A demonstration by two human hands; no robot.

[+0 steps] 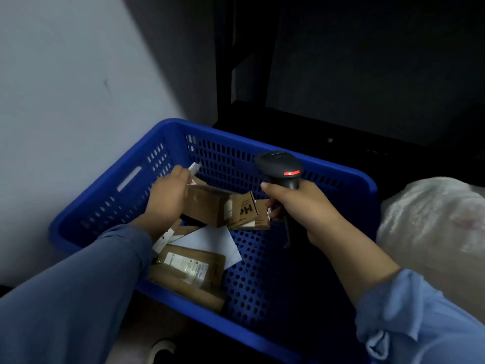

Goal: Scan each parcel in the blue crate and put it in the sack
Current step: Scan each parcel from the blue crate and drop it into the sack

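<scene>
Reaching into the blue crate (pixel 126 203) from the near left, the left hand (pixel 168 195) lay over the left end of a brown cardboard box (pixel 210 203), back turned to the camera, probably to tip or lift that parcel so its label faced the reader. Its fingers (pixel 181 172) were bent away over the far edge, where a white slip (pixel 194 168) poked out; whether they gripped the box, the slip or neither could not be told. The right hand (pixel 304 208) was wrapped firmly round the handle of a black scanner (pixel 278 166), which stood upright just right of the box with its head aimed to the far left and a red light glowing on its back, seemingly poised for a reading. The parcels sat inside the crate: beside the box a second one with dark lettering (pixel 245 210), nearer a white envelope (pixel 212 240) and a labelled brown mailer (pixel 194 266), piled loosely in the left half. The pale sack (pixel 433 219) waited just outside the crate's right rim, close enough for an easy drop. Several parcels apparently remained unscanned.
</scene>
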